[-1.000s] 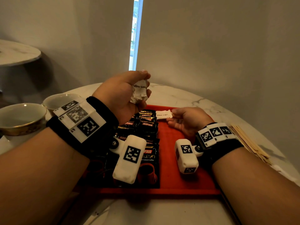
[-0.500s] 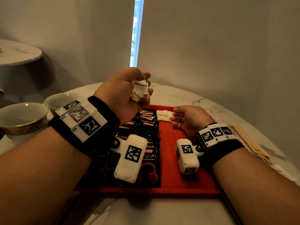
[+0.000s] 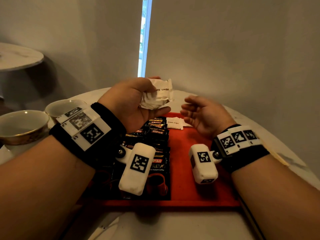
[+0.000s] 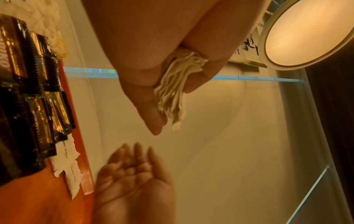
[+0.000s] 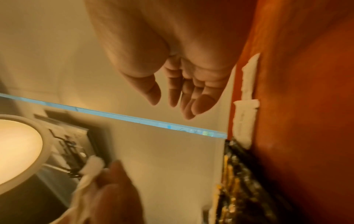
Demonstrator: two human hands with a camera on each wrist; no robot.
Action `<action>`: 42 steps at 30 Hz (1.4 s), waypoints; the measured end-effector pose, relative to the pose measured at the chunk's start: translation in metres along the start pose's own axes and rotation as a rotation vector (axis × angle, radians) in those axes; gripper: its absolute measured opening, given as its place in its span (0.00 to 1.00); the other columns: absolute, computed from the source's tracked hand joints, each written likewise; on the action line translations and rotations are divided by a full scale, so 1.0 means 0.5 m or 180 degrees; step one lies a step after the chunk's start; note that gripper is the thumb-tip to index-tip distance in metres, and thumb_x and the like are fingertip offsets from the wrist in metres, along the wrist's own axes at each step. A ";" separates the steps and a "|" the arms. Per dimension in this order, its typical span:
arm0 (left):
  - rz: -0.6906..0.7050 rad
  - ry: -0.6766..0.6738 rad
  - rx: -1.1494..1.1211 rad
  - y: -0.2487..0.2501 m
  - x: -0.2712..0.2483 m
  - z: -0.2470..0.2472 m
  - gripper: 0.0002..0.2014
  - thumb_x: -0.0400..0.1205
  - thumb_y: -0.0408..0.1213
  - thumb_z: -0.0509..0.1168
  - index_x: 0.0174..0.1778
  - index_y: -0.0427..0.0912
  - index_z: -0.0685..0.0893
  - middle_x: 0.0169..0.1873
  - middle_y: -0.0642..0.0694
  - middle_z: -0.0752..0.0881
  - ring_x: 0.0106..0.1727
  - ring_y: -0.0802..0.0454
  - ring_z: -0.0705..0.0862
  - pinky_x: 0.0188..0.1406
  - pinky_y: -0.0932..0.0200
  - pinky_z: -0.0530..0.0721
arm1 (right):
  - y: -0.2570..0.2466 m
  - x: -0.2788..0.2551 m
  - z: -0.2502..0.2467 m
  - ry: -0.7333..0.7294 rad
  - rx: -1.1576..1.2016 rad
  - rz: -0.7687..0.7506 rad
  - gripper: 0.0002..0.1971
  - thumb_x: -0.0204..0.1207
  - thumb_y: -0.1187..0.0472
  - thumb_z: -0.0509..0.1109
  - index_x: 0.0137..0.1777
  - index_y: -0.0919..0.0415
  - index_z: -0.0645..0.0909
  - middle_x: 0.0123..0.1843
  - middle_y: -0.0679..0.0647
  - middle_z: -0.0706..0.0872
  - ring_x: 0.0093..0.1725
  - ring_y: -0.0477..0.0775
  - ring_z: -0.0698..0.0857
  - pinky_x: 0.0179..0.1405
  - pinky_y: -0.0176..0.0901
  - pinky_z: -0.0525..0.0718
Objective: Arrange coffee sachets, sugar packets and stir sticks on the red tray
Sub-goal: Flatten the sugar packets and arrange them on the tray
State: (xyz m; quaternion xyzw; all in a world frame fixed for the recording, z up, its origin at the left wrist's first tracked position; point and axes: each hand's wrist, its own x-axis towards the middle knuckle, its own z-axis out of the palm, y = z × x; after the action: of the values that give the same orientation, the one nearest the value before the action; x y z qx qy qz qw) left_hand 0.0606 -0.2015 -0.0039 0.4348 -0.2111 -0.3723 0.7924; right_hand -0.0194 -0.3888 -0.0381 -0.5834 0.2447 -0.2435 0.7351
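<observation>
left hand [image 3: 131,103] grips a crumpled bunch of white paper sugar packets [image 3: 159,95] above the far end of the flat red plastic tray [image 3: 187,170]; right hand [image 3: 204,115] hovers beside it, palm up, fingers loose and holding nothing; two more white packets lie at the tray's far edge, beside overlapping black coffee sachets [image 3: 155,132]; pale wooden stir sticks [image 3: 278,157] rest on the white marble table [image 3: 173,226].
</observation>
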 end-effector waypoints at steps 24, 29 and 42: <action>0.0088 0.0251 0.0153 -0.002 0.008 -0.007 0.09 0.84 0.29 0.58 0.51 0.41 0.83 0.53 0.39 0.85 0.50 0.41 0.89 0.35 0.54 0.89 | -0.062 -0.096 0.071 -0.0601 0.0261 -0.0748 0.03 0.82 0.67 0.63 0.49 0.63 0.78 0.46 0.59 0.88 0.45 0.55 0.86 0.41 0.44 0.83; 0.0035 0.0169 0.0276 0.001 0.003 -0.008 0.06 0.82 0.34 0.65 0.52 0.40 0.83 0.45 0.44 0.85 0.35 0.53 0.84 0.27 0.61 0.81 | -0.056 -0.097 0.076 -0.0619 0.0313 -0.0847 0.14 0.81 0.70 0.64 0.65 0.69 0.80 0.46 0.59 0.87 0.42 0.55 0.86 0.32 0.42 0.79; 0.0341 -0.0003 0.0288 -0.005 0.011 -0.009 0.04 0.82 0.32 0.68 0.50 0.43 0.80 0.52 0.37 0.86 0.53 0.38 0.87 0.40 0.50 0.89 | -0.044 -0.103 0.084 -0.0772 -0.0381 -0.0824 0.08 0.76 0.67 0.73 0.53 0.65 0.81 0.41 0.60 0.88 0.38 0.56 0.83 0.30 0.41 0.78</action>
State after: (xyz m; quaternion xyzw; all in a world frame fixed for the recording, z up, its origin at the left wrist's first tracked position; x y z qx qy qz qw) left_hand 0.0660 -0.2042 -0.0082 0.4580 -0.2511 -0.3197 0.7905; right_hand -0.0333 -0.3292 -0.0043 -0.6779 0.0912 -0.2489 0.6857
